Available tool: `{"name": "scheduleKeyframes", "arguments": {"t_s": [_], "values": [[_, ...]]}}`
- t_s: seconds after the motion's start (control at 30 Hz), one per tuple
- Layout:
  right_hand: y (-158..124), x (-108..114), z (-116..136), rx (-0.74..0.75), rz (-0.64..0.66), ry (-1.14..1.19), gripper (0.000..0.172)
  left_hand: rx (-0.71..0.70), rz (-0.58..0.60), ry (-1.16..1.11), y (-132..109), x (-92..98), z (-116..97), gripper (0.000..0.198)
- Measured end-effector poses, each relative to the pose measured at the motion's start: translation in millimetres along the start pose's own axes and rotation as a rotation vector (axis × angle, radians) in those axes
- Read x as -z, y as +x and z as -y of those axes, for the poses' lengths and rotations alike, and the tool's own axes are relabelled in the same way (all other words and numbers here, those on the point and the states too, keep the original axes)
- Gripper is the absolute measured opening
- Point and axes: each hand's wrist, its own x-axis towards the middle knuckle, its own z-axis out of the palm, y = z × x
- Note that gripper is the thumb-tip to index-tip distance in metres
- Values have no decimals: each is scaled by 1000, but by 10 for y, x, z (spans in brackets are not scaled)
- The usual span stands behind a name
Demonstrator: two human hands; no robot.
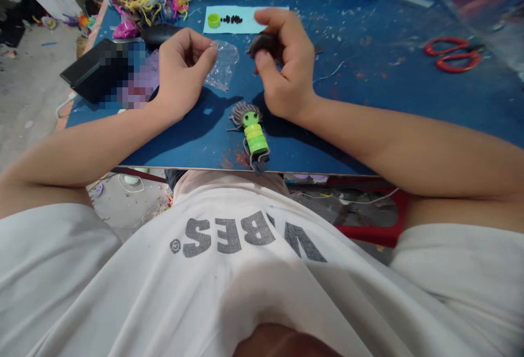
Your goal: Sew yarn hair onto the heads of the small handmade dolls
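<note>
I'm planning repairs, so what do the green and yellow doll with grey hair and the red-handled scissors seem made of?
Doll: body probably glossy plastic, from shiny stacked sections; hair likely matte yarn, from its strands. Scissors: handles likely smooth plastic, from even red colouring; rest too blurred.

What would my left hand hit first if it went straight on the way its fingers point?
Your left hand would probably meet the clear plastic bag first, though I can't tell whether they already touch. Beyond it, roughly in line, the right hand holds a dark object; relative heights are unclear.
</note>
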Motion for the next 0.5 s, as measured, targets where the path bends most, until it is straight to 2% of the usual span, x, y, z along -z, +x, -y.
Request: {"name": "scheduleKeyframes", "arguments": {"t_s": [0.1,0.17,0.27,0.37,0.5], "values": [[-42,-46,-6,281,-99,45,40,-67,10,29,-26,-32,-57,37],[-59,-65,-3,350,-113,5,27,-91,-5,58,-50,-77,-143,26],[-64,-63,23,364,-98,-75,18,-116,-8,78,-72,-136,-252,16],[-55,-53,64,336,-60,-138,13,-152,27,69,-69,-164,-258,18],[-54,-65,114,285,-62,-158,23,-134,58,51,-49,-159,-150,32]]}}
